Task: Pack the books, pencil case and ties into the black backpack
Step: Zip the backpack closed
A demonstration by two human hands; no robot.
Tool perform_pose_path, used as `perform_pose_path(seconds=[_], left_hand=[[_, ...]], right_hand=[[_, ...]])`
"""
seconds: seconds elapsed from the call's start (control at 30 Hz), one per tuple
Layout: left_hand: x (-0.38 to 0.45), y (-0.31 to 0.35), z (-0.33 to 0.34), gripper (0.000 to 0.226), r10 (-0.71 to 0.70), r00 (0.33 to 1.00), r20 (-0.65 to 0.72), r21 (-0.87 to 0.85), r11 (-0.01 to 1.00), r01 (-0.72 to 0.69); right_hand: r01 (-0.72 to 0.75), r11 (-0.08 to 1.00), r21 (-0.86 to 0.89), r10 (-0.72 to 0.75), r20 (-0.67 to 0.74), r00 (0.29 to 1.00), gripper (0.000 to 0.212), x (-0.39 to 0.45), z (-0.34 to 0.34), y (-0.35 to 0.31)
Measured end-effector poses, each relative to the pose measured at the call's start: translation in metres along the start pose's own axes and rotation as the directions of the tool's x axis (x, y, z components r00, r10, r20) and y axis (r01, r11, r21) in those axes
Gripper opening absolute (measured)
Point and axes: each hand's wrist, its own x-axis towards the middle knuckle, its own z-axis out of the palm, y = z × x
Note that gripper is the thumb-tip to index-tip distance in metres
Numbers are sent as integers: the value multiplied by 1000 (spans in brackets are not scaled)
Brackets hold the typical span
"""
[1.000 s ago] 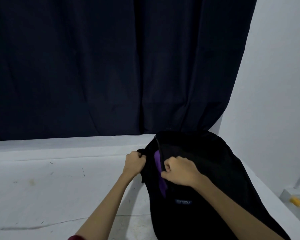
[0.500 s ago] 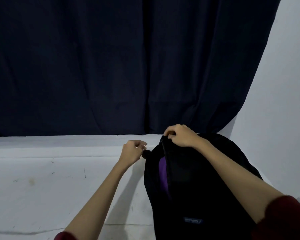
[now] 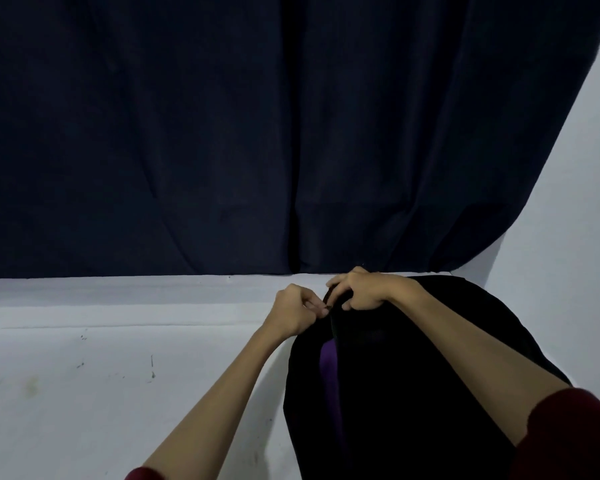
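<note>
Backpack: a black backpack (image 3: 413,393) lies on a white surface (image 3: 101,375), at the lower right of the head view, its top end pointing away toward a dark curtain (image 3: 257,133).
Opening: a strip of purple (image 3: 328,362) shows in a narrow gap that runs down the bag's left side below the hands; whether it is lining or an item inside cannot be told.
Left hand: the left hand (image 3: 293,315) is curled at the bag's top left edge, thumb and fingertips pinched together on a small dark piece there, probably a zipper pull, too small to tell for certain.
Right hand: the right hand (image 3: 364,289) sits on the very top of the bag, fingers bent down and gripping the black fabric just beside the left hand.
Arms: both forearms reach in from the bottom edge, each ending in a dark red sleeve (image 3: 568,434).
Books, pencil case, ties: none can be made out.
Setting: a pale wall (image 3: 575,202) stands to the right of the curtain.
</note>
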Motion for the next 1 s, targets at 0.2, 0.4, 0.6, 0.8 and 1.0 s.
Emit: perform_pose_path(seconds=[0.2, 0.4, 0.6, 0.8, 1.0], left_hand=[[-38, 19, -8, 8, 267, 951, -152, 339, 919, -204], [-90, 28, -29, 6, 355, 932, -65, 340, 886, -314], [-129, 34, -20, 10, 312, 949, -33, 268, 918, -293], [-188, 31, -15, 18, 374, 916, 142, 114, 913, -391], [-207, 17, -11, 4, 393, 917, 72, 160, 903, -399]], right_hand=[[-34, 975, -218, -49, -363, 930, 20, -4, 0, -4], [20, 998, -51, -35, -322, 946, 52, -36, -2, -27], [55, 948, -314, -150, -287, 946, 33, -83, 20, -50], [-94, 963, -252, -8, -377, 926, 46, -110, 21, -48], [173, 916, -362, -242, -156, 958, 36, -147, 55, -82]])
